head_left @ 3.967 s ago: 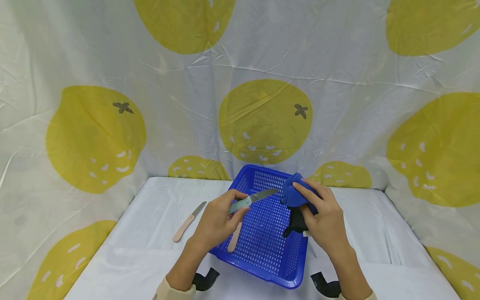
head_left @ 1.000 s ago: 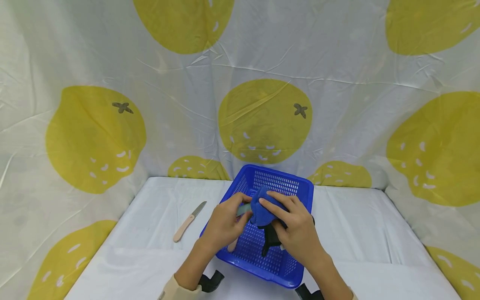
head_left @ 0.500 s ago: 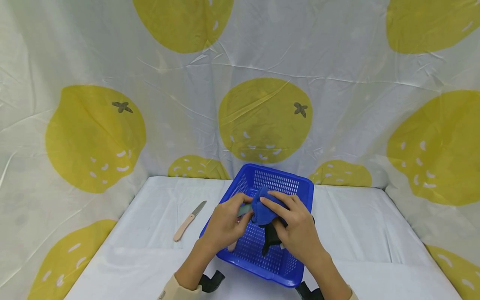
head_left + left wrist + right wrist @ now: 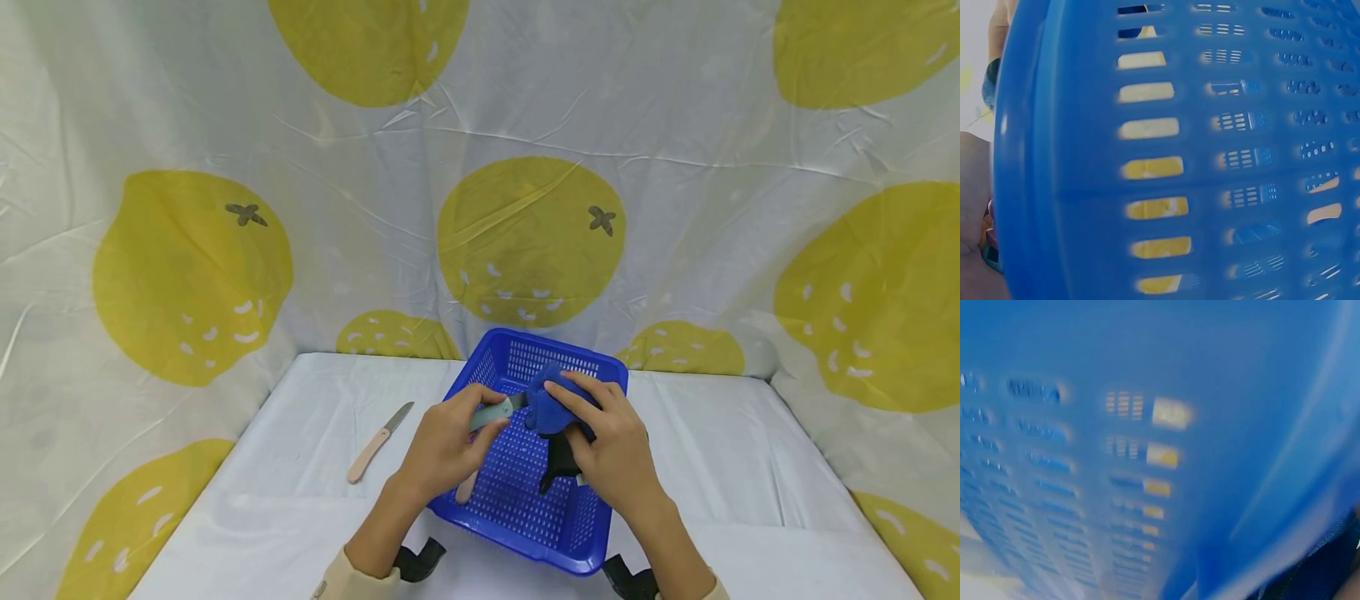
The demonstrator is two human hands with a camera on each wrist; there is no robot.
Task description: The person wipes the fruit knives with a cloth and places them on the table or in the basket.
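In the head view my left hand (image 4: 438, 446) pinches the pale green handle of a folding knife (image 4: 491, 413) between thumb and fingers. Its blade points right, and the far part is hidden in a blue cloth (image 4: 553, 407). My right hand (image 4: 618, 450) grips that cloth from the right, over the basket. A black piece (image 4: 558, 462) hangs below the cloth, under the right hand. Beneath both hands stands a blue perforated plastic basket (image 4: 517, 543). Inside it, partly covered by my left hand, lies a pink handle (image 4: 467, 487).
Left of the basket, a knife (image 4: 367, 457) with a pink handle lies unfolded on the white tablecloth (image 4: 292, 475). A lemon-print curtain (image 4: 360, 217) hangs behind. Basket wall (image 4: 1085, 181) fills most of the left wrist view, and blurred basket wall (image 4: 1222, 425) the right wrist view.
Four seconds ago the blade was bare, with the cloth apart on its right. Later the cloth covered the blade up to the handle. Now it has slid right, baring the blade's base.
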